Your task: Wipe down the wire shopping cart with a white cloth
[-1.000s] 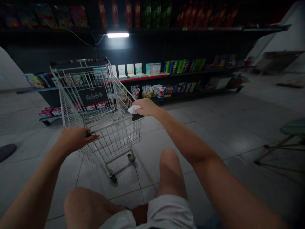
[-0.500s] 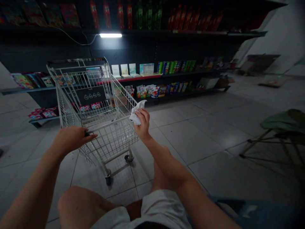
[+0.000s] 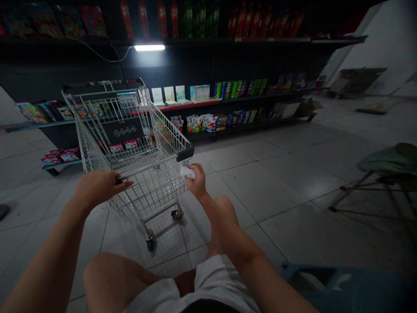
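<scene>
A wire shopping cart (image 3: 156,180) stands on the tiled floor in front of me, its handle end on the far side. My left hand (image 3: 99,187) is closed around the near left corner of the cart's rim, thumb along the inner side. In my right hand (image 3: 197,180) is a bunched white cloth (image 3: 187,172), pinched in the fingers. That hand is at the near right side of the basket, just below the black corner guard (image 3: 185,153). Whether the cloth touches the wire cannot be made out.
Behind the cart runs a long dark shelf (image 3: 182,69) with bottles, cans, books and snack bags, lit by a tube lamp (image 3: 149,48). A folding stool (image 3: 387,169) stands at right. Near my right leg is a blue plastic stool (image 3: 352,284).
My right hand has moved down from the cart's top right corner with the cloth, uncovering the black corner guard. My left hand keeps its hold on the rim.
</scene>
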